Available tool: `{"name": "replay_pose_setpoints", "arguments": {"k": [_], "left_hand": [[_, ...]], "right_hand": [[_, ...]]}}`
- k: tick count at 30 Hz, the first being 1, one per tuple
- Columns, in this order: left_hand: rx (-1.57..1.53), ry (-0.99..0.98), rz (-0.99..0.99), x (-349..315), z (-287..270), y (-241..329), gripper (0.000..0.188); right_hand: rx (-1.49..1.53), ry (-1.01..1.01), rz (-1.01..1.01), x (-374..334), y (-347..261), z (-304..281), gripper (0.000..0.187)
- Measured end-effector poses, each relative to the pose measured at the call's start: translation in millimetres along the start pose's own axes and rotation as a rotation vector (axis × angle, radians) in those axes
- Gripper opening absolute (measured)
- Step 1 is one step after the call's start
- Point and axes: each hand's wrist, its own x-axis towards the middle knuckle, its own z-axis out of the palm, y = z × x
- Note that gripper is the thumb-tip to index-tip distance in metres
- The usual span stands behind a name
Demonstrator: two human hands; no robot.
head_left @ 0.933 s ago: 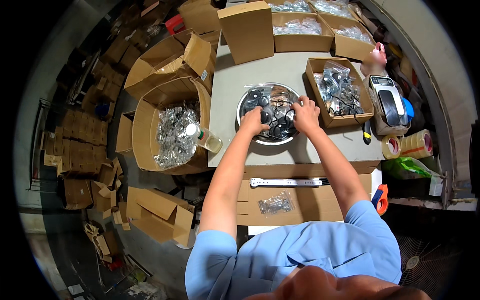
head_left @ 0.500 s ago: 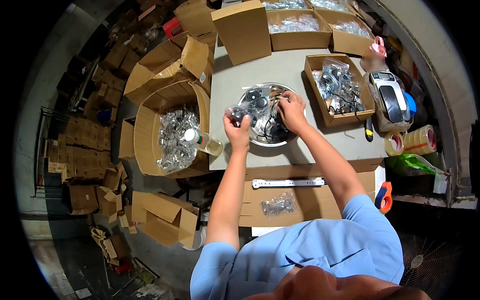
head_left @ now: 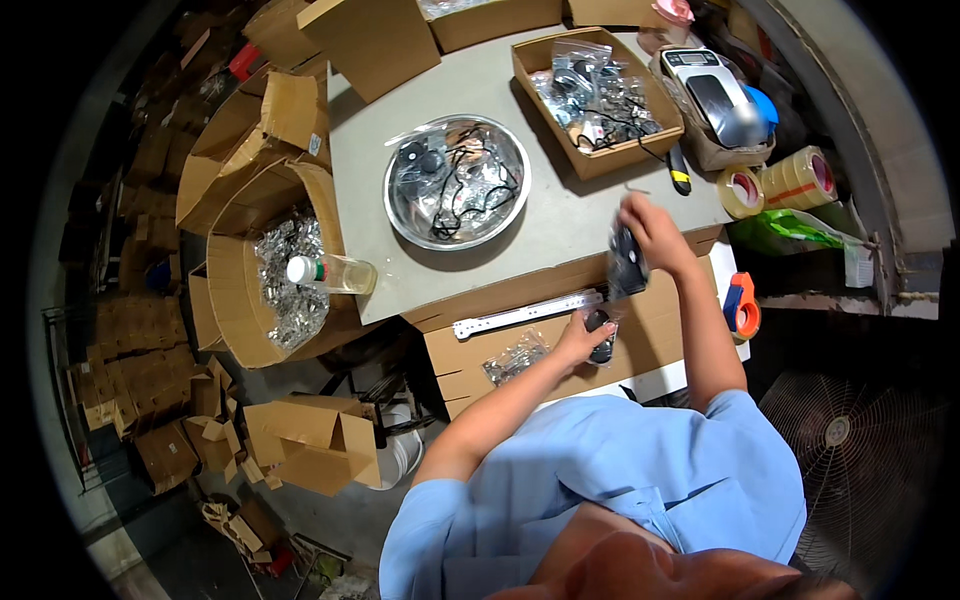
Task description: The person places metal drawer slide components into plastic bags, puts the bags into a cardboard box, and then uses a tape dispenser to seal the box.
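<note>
My right hand (head_left: 652, 238) is raised over the table's near edge, its fingers closed on a dark plastic-bagged part (head_left: 628, 264) that hangs down, smeared by motion. Lower down, my left hand (head_left: 580, 340) grips a small bagged black part (head_left: 602, 338) at the flat cardboard (head_left: 655, 335). Beside that hand lie a white slotted metal rail (head_left: 520, 316) and a transparent bag of small metal hardware (head_left: 516, 358). Further off on the table stands a steel bowl (head_left: 392, 205) with bagged black parts and black cords inside.
A cardboard box (head_left: 590, 165) of bagged parts stands at the back right, near a cutter knife (head_left: 679, 170), a scale (head_left: 705, 85) and tape rolls (head_left: 741, 191). On the left, a bottle (head_left: 340, 274) lies by a carton (head_left: 228, 265) of metal pieces. An orange-blue tape dispenser (head_left: 740, 305) sits right.
Both hands have left the steel bowl and come nearer me, to the right, each carrying a bagged black part. The view has shifted, so the bowl appears further left.
</note>
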Motion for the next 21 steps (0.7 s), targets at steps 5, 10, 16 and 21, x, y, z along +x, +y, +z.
{"name": "replay_pose_setpoints", "arguments": {"k": [5, 10, 16, 21], "left_hand": [[0.223, 0.116, -0.050, 27.7, 44.5, -22.6, 0.042], [0.380, 0.299, 0.176, 24.0, 39.6, -13.2, 0.030], [0.530, 0.530, 0.545, -2.0, -35.6, 80.3, 0.030], [0.838, 0.975, 0.735, 43.1, -156.9, 185.5, 0.038]], "right_hand": [[-0.365, -0.113, 0.209, -85.5, 96.2, 7.1, 0.012], [-0.511, 0.114, 0.145, -109.8, 134.2, 55.5, 0.010], [-0.505, 0.332, 0.280, -122.3, 96.3, 80.2, 0.040], [-0.660, 0.071, 0.372, -147.3, 74.3, 105.8, 0.048]]}}
